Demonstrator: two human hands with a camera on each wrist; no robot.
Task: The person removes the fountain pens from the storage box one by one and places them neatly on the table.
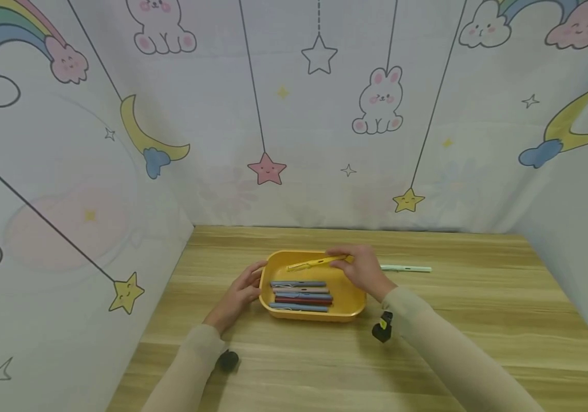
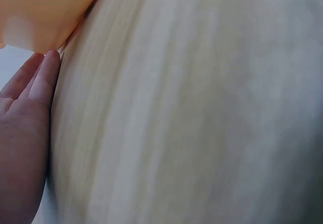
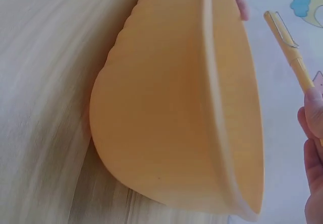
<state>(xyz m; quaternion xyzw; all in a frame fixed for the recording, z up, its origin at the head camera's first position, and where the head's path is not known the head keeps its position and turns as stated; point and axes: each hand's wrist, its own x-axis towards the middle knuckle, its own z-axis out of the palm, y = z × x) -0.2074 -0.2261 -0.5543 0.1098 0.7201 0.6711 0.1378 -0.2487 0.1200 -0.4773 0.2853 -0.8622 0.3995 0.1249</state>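
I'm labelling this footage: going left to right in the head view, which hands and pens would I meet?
Left hand, yellow pen, right hand, pale green pen. The pens lying in the yellow tray are left out; they overlap the yellow pen's span.

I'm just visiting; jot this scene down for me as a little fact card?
Right hand: pinches a yellow pen above the tray
Left hand: touches the tray's side
Tray: yellow-orange, on a wood-grain table
Inside: five pens; three bluish, one beige-pink, one dark red
Outside: pale green pen, right of the tray
Backdrop: white, with cartoon rabbits, stars
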